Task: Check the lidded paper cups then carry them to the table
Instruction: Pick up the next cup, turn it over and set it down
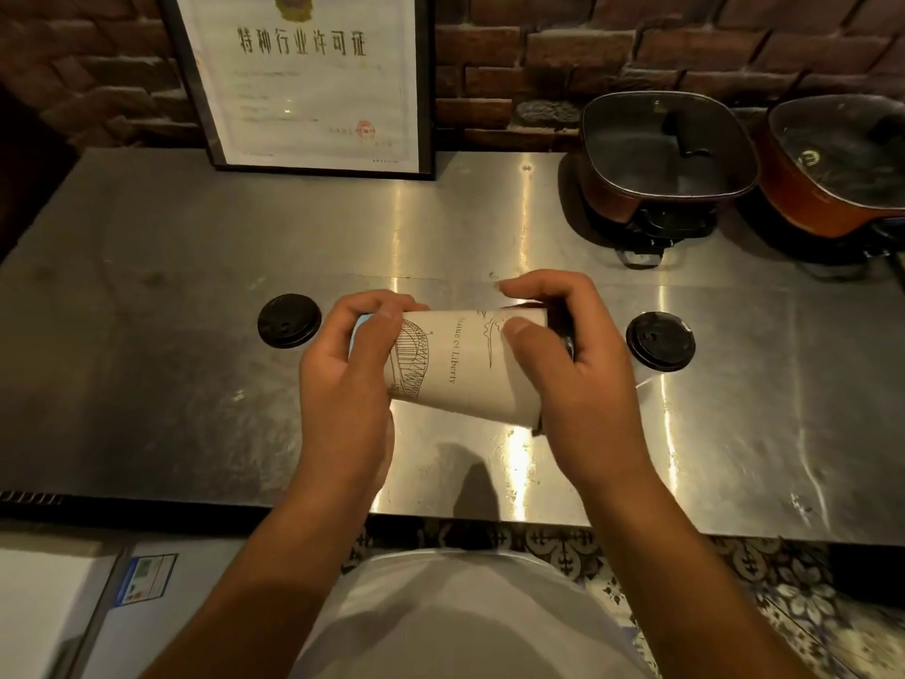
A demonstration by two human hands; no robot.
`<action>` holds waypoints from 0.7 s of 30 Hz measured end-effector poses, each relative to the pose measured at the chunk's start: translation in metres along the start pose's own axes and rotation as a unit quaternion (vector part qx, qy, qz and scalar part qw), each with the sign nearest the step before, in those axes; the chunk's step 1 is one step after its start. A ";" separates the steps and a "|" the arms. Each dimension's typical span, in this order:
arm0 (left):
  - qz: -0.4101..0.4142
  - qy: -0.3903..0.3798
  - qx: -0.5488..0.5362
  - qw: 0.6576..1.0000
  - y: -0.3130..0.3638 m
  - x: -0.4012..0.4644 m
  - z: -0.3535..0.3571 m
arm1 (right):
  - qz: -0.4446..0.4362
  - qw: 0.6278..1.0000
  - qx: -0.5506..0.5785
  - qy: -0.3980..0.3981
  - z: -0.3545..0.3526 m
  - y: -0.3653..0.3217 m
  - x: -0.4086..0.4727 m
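Gripping a paper cup sideways, left hand at its base, right hand at its lid, apparently checking the seal.

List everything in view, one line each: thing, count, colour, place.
Held paper cup: 1, cream with line drawings, on its side between both hands, black lid toward the right.
Standing cups: 2, black lids, on the counter at left and right.
Counter: 1, steel.
Framed certificate: 1, black frame, against the brick wall.
Electric pots: 2, reddish, glass-lidded, back right.
Left hand: grips the cup's base.
Right hand: grips the lid end.
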State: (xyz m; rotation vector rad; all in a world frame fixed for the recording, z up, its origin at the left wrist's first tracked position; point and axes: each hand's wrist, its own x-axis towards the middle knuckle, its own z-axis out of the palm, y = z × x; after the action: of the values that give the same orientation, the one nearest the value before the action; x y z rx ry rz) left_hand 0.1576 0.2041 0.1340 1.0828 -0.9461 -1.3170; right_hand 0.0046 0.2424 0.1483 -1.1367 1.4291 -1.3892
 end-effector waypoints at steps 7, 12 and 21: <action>0.153 -0.014 0.080 0.985 -0.008 -0.002 0.004 | 0.002 0.997 0.077 0.007 -0.003 -0.001 0.008; -0.184 -0.051 -0.057 0.980 -0.013 0.020 -0.002 | -0.300 0.933 -0.199 -0.027 -0.007 0.003 0.003; 0.123 -0.165 0.167 0.964 -0.023 0.017 -0.020 | 0.090 0.991 0.098 0.023 -0.015 0.009 0.024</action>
State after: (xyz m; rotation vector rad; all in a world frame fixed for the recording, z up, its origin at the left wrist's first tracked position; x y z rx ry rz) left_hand 0.1716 0.1897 0.1061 0.9697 -1.5449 -1.1749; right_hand -0.0164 0.2233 0.1406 -0.8345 1.3572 -1.3991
